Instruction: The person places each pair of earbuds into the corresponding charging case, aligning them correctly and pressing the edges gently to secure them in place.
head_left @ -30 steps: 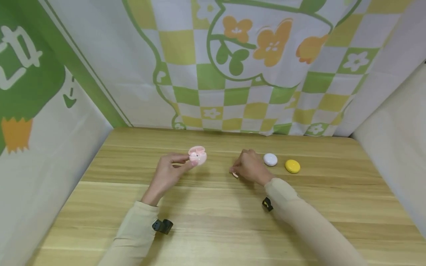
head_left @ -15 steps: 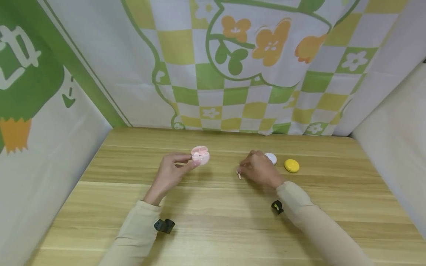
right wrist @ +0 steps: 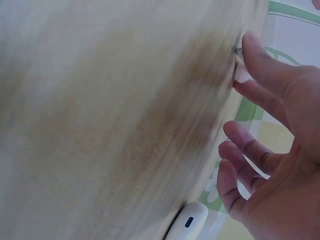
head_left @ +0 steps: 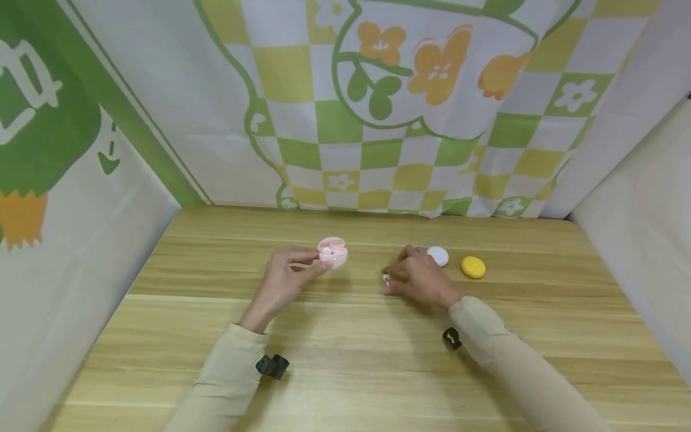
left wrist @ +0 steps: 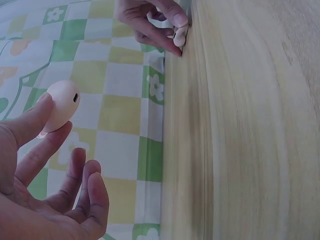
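A round pink earbud case (head_left: 333,257) has its lid raised in the head view. My left hand (head_left: 283,279) pinches it between thumb and index finger, above the table; the left wrist view shows the case's port side and the other fingers loosely curled. To the right, my right hand (head_left: 423,277) is low over the wood with a small pale earbud (head_left: 385,279) between thumb and index finger. The left wrist view shows the earbud (left wrist: 179,37) right at the tabletop. In the right wrist view the thumb partly hides it.
Just behind the right hand lies a round white case (head_left: 438,256), its port visible in the right wrist view. Farther right is a similar yellow case (head_left: 473,267). A patterned cloth (head_left: 378,156) hangs along the back edge of the wooden table (head_left: 345,360).
My left hand has shifted slightly right with the pink case. My right hand moved right, near the white case, and the earbud has turned between its fingertips.
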`<control>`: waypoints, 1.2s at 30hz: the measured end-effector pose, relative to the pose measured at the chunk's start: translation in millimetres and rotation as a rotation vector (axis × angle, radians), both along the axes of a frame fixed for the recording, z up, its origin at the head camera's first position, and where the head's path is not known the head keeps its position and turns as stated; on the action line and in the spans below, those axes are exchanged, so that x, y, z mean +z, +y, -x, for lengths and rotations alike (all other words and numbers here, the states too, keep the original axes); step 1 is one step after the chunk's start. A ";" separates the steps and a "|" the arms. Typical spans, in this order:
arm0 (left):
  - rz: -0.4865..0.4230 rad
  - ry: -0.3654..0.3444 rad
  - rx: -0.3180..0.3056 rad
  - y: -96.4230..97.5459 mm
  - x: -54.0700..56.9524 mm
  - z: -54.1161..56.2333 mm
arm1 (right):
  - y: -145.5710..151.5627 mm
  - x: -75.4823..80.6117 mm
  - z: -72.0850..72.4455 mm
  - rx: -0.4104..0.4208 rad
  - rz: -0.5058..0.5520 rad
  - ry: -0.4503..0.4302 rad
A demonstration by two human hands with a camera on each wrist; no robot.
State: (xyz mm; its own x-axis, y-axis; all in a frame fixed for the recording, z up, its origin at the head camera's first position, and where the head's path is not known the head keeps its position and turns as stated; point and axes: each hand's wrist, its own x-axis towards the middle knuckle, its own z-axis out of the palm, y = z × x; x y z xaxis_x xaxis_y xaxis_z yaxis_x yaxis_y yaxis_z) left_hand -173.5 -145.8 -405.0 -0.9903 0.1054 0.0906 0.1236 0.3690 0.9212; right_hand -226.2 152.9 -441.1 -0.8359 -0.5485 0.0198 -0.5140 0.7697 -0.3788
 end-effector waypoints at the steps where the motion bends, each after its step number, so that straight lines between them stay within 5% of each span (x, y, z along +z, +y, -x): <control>1: 0.002 0.006 0.000 1.0 -0.4 0.1 | -0.1 -0.2 -0.2 0.001 0.001 0.010; 19: 0.004 0.014 -0.077 20.1 -0.1 -5.1 | 1.6 3.1 -1.4 -0.042 0.238 0.071; 28: 0.015 0.045 -0.088 28.4 2.4 -6.8 | 5.1 33.3 -10.7 -0.102 0.486 0.053; 36: 0.043 0.053 -0.093 37.0 5.3 -7.8 | -0.5 57.2 -19.5 -0.123 0.598 0.065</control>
State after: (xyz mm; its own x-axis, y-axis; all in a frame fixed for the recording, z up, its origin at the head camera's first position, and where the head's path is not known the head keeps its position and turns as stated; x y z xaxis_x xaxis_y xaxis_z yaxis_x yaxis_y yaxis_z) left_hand -165.7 -108.8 -399.7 -0.9698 0.2020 0.1365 0.2078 0.3923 0.8961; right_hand -206.8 152.4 -384.0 -0.8793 -0.3259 0.3473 -0.4712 0.4889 -0.7341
